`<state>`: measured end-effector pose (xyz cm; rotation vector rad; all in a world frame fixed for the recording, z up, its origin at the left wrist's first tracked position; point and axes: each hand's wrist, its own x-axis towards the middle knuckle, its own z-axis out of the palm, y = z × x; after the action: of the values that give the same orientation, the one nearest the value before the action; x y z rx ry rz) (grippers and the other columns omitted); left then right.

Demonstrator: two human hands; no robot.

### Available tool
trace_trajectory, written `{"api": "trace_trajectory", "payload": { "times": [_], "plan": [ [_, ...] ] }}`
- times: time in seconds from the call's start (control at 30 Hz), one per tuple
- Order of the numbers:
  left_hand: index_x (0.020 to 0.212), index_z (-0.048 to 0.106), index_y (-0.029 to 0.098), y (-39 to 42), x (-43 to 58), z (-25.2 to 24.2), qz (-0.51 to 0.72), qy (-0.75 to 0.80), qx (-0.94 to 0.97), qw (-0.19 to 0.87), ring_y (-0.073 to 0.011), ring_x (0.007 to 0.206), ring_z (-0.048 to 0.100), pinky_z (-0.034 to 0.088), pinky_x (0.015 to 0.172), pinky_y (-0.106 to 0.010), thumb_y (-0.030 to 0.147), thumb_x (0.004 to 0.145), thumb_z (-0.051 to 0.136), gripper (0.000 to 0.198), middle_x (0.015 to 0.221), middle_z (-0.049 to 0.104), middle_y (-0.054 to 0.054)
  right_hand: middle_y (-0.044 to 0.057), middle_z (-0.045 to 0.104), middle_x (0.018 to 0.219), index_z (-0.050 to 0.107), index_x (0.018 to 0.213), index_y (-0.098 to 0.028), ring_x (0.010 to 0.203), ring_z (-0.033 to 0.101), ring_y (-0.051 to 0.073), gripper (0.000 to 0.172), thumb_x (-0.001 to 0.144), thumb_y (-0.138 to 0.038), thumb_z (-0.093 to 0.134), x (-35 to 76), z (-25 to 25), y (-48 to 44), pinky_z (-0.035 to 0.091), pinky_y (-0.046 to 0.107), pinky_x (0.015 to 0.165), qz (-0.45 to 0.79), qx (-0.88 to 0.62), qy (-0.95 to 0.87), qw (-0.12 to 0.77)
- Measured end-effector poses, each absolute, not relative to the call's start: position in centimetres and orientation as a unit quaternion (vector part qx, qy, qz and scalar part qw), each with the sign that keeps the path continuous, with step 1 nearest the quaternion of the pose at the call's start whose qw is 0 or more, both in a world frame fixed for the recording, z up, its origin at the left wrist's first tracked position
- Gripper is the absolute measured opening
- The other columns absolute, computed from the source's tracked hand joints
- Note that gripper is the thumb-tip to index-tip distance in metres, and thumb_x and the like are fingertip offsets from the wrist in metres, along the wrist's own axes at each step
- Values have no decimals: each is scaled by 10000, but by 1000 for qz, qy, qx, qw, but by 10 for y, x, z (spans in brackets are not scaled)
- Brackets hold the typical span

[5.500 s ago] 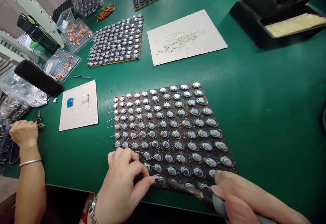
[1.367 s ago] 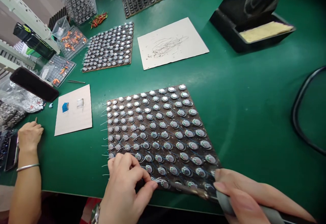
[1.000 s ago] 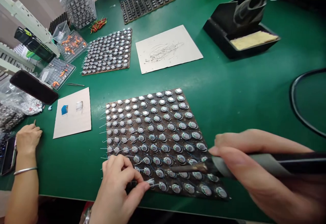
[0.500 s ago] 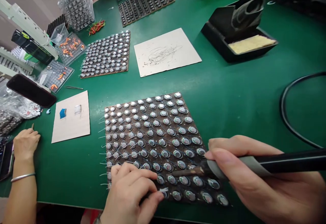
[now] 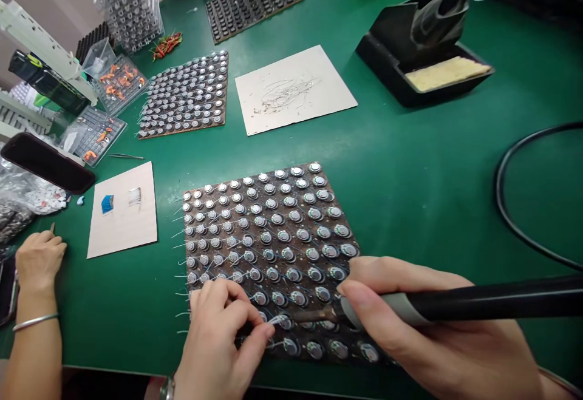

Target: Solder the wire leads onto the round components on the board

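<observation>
Well left of the working grips, a co-worker's hand (image 5: pixel 40 260) rested low; I could not tell whether it held anything. Nearer the left grip, past its knuckles, lay a cardboard sheet (image 5: pixel 121 230). The person's left hand (image 5: pixel 225 333) pinched thin white wires (image 5: pixel 275 320) narrowly between thumb and forefinger, above the near part of a disc-covered board (image 5: pixel 299 255) that spread out beyond. A tug there could have dragged the wires aside. Just right of the pinch, the tip of the soldering iron (image 5: pixel 450 301) stood by a metal disc (image 5: pixel 284 323), contact unclear; a small slip might have burned a fingertip. The right hand (image 5: pixel 432 348) wrapped the iron's grey sleeve. Beyond that grip looped a black cable (image 5: pixel 499 190), which, if snagged, could have jerked the tip.
</observation>
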<state>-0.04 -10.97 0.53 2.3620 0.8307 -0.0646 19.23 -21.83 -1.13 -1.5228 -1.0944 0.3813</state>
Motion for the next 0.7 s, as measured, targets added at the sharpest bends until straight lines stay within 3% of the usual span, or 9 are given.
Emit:
{"api": "trace_trajectory", "payload": {
  "times": [0.13, 0.33, 0.7],
  "plan": [
    [791, 615, 219, -110, 1, 5, -31, 313, 895, 317, -201, 867, 529, 363, 785, -370, 163, 876, 622, 102, 891, 569, -16, -63, 484, 500, 507, 653, -215, 397, 445, 72, 245, 889, -167, 549, 191, -13, -217, 384, 183, 388, 166, -648, -478, 569],
    [789, 606, 205, -108, 3, 7, -42, 302, 901, 309, -197, 853, 523, 352, 762, -368, 138, 866, 630, 105, 884, 555, -15, -50, 566, 557, 539, 709, -225, 439, 510, 83, 197, 899, -171, 547, 191, -16, -219, 407, 186, 404, 154, -659, -485, 555],
    [791, 585, 195, -109, 3, 8, -47, 298, 903, 307, -194, 852, 511, 337, 761, -371, 116, 862, 626, 114, 886, 536, -11, -76, 488, 524, 489, 684, -223, 421, 452, 61, 236, 899, -137, 534, 189, -11, -213, 400, 174, 428, 169, -645, -483, 568]
  ]
}}
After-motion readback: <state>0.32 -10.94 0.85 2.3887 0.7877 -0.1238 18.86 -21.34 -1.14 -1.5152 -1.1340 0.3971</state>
